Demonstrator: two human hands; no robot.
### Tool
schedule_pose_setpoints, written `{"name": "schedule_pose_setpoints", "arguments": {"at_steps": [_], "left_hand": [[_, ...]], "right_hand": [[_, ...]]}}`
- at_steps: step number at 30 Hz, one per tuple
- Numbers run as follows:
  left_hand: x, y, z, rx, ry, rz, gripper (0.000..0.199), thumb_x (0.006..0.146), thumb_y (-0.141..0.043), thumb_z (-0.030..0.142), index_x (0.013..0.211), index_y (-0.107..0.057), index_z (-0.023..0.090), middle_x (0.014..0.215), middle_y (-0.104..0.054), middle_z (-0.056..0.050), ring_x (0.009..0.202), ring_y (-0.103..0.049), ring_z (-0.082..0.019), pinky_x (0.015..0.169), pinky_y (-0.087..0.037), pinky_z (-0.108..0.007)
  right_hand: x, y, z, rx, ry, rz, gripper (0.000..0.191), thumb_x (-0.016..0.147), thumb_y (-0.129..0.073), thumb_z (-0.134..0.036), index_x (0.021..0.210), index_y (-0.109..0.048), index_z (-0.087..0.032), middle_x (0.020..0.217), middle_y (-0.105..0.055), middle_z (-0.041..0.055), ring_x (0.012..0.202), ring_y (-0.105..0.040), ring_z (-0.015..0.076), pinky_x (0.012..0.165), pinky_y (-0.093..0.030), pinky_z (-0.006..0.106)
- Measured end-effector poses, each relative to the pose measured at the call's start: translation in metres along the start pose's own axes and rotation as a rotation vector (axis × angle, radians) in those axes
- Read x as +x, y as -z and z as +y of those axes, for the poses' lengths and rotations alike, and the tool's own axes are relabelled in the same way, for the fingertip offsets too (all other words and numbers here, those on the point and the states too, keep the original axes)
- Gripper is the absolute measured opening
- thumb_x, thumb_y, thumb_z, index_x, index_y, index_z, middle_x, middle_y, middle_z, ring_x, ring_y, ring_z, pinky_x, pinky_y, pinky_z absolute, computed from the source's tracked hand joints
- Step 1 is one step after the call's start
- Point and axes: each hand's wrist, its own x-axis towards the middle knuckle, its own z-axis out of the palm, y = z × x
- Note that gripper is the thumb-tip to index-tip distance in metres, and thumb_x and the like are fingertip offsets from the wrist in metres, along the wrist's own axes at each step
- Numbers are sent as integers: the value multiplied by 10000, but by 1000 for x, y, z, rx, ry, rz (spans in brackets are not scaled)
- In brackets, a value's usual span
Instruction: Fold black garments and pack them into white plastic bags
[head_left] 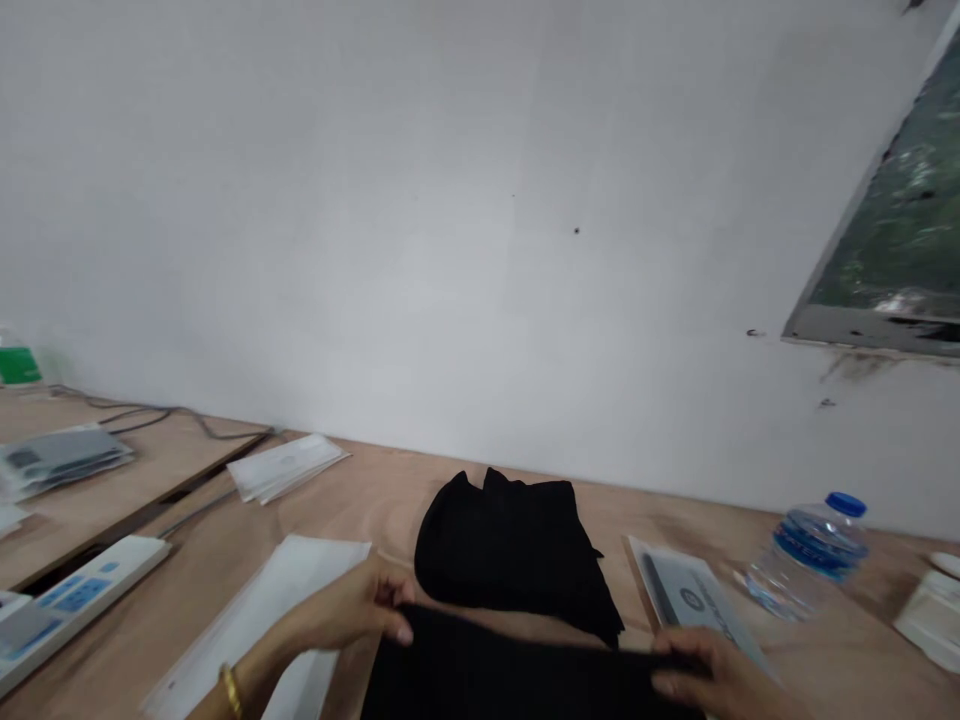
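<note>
Head view: the left hand (367, 605) and the right hand (720, 675) held a black cloth (525, 675) between them, near the front of the table (360, 500). The left fingers pinched its far left corner, thumb in front; the right fingers were closed on its far right corner. The cloth's far edge ran roughly straight from one hand to the other, and its near part went out of view at the bottom.

Just beyond it lay a second black cloth (510, 545), folded in a rumpled heap. A grey packet (690, 595) lay just beyond the right hand, with a clear bottle (810, 555) with a blue cap to its right. White bags (315, 560) lay beside the left forearm, partly covered by it. Farther left was a white power strip (90, 600).
</note>
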Motion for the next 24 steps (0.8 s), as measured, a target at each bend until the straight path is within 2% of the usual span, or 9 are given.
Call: {"name": "schedule_pose_setpoints", "arguments": {"at_steps": [2, 5, 7, 9, 11, 13, 19, 22, 24], "left_hand": [[29, 14, 14, 63, -96, 151, 230, 606, -732, 353, 579, -584, 178, 546, -567, 51, 538, -523, -119, 513, -410, -213], [72, 38, 52, 152, -235, 427, 159, 699, -666, 347, 689, -614, 197, 653, -601, 34, 657, -550, -142, 608, -436, -238], [90, 52, 74, 208, -318, 592, 146, 728, -650, 348, 775, -623, 212, 748, -625, 24, 736, -559, -154, 685, -447, -257], [100, 57, 79, 259, -373, 682, 136, 749, -635, 339, 817, -629, 221, 830, -645, 13, 810, -569, -165, 765, -451, -279], [101, 51, 64, 311, -389, 696, 106, 764, -613, 306, 826, -637, 223, 858, -663, 6, 847, -584, -174, 813, -454, -300], [96, 35, 32, 365, -366, 666, 91, 766, -592, 257, 830, -648, 223, 849, -682, 1, 848, -607, -183, 823, -469, -320], [60, -32, -78, 534, -199, 521, 170, 688, -604, 155, 808, -707, 221, 864, -737, -46, 837, -674, -265, 792, -528, -433], [44, -52, -102, 639, -135, 483, 331, 757, -590, 226, 1078, -672, 236, 1161, -676, -70, 1127, -580, -303, 957, -457, -502], [40, -56, -107, 737, -84, 455, 367, 815, -534, 259, 1169, -627, 244, 1254, -624, -53, 1207, -523, -278, 1014, -423, -484]], "right_hand": [[26, 23, -13, 34, 74, 199, 214, 712, -652, -439, 760, -722, -242, 714, -708, 2, 715, -651, 204, 663, -501, 276], [65, 59, -45, 35, 166, 673, 259, 657, -676, -438, 771, -711, -208, 515, -613, -14, 523, -593, 185, 517, -497, 286], [83, 78, -60, 76, 217, 814, 291, 676, -632, -438, 837, -695, -204, 619, -653, 8, 598, -624, 193, 548, -525, 297], [94, 87, -61, 95, 259, 844, 314, 702, -587, -427, 909, -682, -210, 816, -694, 35, 729, -654, 198, 675, -547, 324], [97, 82, -48, 72, 271, 848, 314, 699, -572, -399, 929, -684, -217, 912, -700, 43, 780, -661, 204, 769, -535, 355], [95, 62, -23, 28, 254, 825, 294, 673, -566, -363, 892, -700, -220, 907, -717, 50, 805, -668, 228, 805, -525, 384], [74, -38, 93, -75, 167, 706, 260, 632, -507, -292, 736, -740, -243, 877, -755, 71, 864, -698, 279, 778, -558, 414], [70, -69, 142, -260, 150, 536, 473, 639, -418, -199, 996, -726, -242, 1143, -686, 49, 1065, -634, 229, 947, -482, 378], [69, -77, 154, -379, 122, 486, 545, 671, -364, -142, 1106, -680, -232, 1236, -633, 36, 1138, -588, 199, 1004, -433, 364]]}}
